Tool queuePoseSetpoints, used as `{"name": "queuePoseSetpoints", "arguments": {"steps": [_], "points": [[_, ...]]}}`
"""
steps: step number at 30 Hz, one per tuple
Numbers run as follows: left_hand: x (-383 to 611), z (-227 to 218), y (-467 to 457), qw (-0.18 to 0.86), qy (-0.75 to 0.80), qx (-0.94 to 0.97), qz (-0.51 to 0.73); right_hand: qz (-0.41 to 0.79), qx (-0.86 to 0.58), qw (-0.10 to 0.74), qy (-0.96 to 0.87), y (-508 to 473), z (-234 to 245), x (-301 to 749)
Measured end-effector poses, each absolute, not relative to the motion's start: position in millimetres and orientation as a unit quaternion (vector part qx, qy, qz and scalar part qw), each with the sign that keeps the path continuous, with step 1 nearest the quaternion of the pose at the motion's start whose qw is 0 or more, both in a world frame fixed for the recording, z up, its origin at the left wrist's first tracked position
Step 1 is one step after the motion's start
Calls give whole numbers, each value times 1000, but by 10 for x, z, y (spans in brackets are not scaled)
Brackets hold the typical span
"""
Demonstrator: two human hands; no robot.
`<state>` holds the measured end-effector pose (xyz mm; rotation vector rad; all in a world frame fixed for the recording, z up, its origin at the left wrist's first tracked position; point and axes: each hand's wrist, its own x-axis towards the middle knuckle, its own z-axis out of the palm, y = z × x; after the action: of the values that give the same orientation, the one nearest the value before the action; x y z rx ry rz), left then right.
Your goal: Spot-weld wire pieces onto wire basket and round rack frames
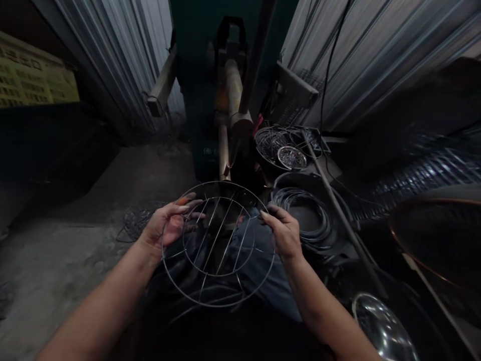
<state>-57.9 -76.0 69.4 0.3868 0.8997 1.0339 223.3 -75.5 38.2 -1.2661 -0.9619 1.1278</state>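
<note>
A round wire rack made of two rings joined by short spokes, with parallel bars across the inner ring, is held up over my lap. My left hand grips its outer ring at the left, thumb and fingers around the wire. On the opposite side my right hand pinches the ring between thumb and fingers. Just beyond the rack's far edge stands a machine with a metal electrode arm and a thicker cylinder above it.
Coiled wire lies in a dark container at the right, behind it a basin of wire rings. A shiny metal bowl sits at lower right. Loose wire lies on the floor at left; a yellow crate stands upper left.
</note>
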Motion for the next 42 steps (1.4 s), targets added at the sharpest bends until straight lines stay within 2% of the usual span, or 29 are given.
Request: {"name": "queuePoseSetpoints", "arguments": {"steps": [7, 11, 16, 20, 27, 33, 37, 42], "points": [[-580, 694, -751, 751, 418, 181, 479, 414, -565, 577, -420, -799, 313, 2183], [-577, 682, -723, 755, 414, 173, 478, 417, -568, 586, -400, -782, 330, 2185], [-554, 600, -793, 755, 343, 182, 528, 408, -569, 612, -368, -684, 268, 2239], [-475, 515, -959, 704, 305, 222, 602, 393, -581, 613, -364, -687, 234, 2224], [-373, 496, -1085, 623, 347, 189, 675, 379, -589, 612, -367, -806, 372, 2058], [-377, 501, -1102, 592, 384, 173, 688, 388, -588, 619, -347, -853, 419, 1977], [-391, 513, -1137, 609, 377, 170, 677, 386, -589, 619, -347, -839, 468, 1944], [-440, 627, -1173, 624, 365, 167, 670, 477, -512, 620, -355, -843, 397, 2046]]}}
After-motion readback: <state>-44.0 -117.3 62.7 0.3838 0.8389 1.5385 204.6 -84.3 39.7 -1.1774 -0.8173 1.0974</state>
